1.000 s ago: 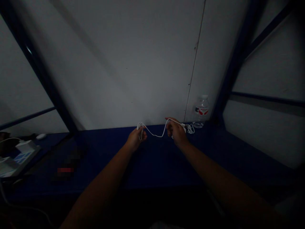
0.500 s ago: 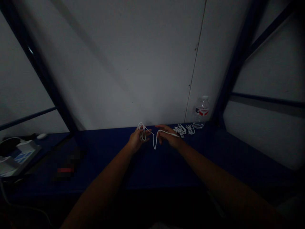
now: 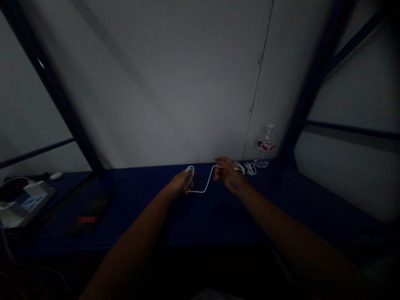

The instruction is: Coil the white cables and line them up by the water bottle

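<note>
My left hand (image 3: 181,183) is closed on the looped part of a white cable (image 3: 196,191), its coils standing up between thumb and fingers. From there a single strand dips and rises to my right hand (image 3: 229,175), which grips the other end with some fingers raised. Both hands are above the blue shelf top (image 3: 203,221). Just beyond my right hand lies a bundle of white cable (image 3: 239,167), partly hidden by the hand. A smaller coiled white cable (image 3: 250,168) sits to its right.
A clear plastic bottle (image 3: 265,150) with a red and white label stands at the back right against the wall (image 3: 175,91). On the left are a white power strip (image 3: 31,206) with plugged-in adapters and a rounded white object (image 3: 56,176). A blurred dark object (image 3: 90,214) lies nearby.
My right hand has moved right, towards the cable bundle, widening the strand between my hands. In my left hand the coils are gathered closer together.
</note>
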Action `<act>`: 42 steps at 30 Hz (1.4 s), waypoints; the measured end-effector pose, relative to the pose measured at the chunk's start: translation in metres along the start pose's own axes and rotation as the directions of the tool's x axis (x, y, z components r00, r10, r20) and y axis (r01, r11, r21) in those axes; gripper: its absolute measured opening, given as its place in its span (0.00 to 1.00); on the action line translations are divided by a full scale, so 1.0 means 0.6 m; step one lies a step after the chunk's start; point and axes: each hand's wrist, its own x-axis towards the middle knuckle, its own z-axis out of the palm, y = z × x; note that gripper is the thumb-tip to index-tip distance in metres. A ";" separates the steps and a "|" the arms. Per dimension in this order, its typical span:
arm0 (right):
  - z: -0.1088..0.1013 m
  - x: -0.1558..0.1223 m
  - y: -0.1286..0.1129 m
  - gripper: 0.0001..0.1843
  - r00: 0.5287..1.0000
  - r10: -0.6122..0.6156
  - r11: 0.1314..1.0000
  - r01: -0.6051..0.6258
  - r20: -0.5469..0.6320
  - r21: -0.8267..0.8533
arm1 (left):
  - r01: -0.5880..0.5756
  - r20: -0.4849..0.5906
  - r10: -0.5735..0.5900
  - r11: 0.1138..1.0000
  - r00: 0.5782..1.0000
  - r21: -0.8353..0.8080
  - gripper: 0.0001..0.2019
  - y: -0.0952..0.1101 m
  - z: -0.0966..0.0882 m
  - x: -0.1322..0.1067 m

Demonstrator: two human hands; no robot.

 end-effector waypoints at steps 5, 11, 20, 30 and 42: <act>-0.010 0.016 0.015 0.20 0.965 -0.109 0.964 0.043 -0.239 -0.263 | 0.100 0.468 -0.136 0.990 0.873 0.102 0.34 0.002 0.008 -0.027; -0.002 0.004 0.018 0.19 0.929 -0.366 0.529 0.258 0.057 -0.808 | 0.028 0.505 0.038 0.992 0.862 -0.124 0.28 0.012 0.008 -0.034; 0.048 -0.026 0.033 0.11 0.849 -0.001 0.442 0.474 0.528 -0.762 | 0.052 0.108 -0.006 0.902 0.994 -0.428 0.17 0.005 0.029 -0.005; 0.040 -0.030 0.034 0.14 0.901 -0.144 0.426 0.429 0.408 -0.796 | 0.163 0.424 -0.130 0.986 0.897 -0.043 0.34 -0.009 0.034 -0.015; 0.038 -0.027 0.024 0.13 0.839 -0.139 0.269 0.543 0.526 -0.795 | -0.164 0.601 -0.003 0.961 0.799 0.222 0.19 0.008 0.034 -0.046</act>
